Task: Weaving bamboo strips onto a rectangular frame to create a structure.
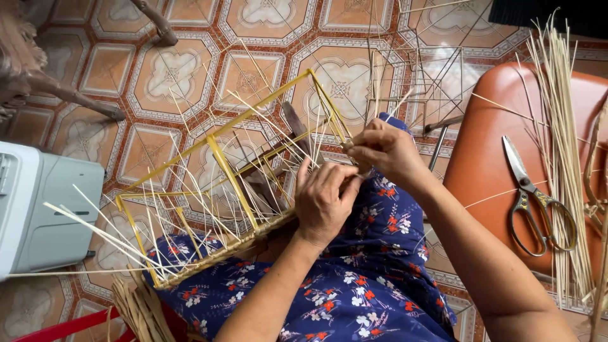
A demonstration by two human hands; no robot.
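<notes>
Head view: a yellow basket frame is lying across the person's lap, within reach for weaving. Left hand is curling closed against its woven rim — bracing it — while right hand is pinching a thin cane strand; scissors are resting on the orange stool.

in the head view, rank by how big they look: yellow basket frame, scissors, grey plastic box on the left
1. yellow basket frame, clearly the largest.
2. grey plastic box, partly cut off at the picture's edge, so its true size is unsure.
3. scissors, the smallest.
</notes>
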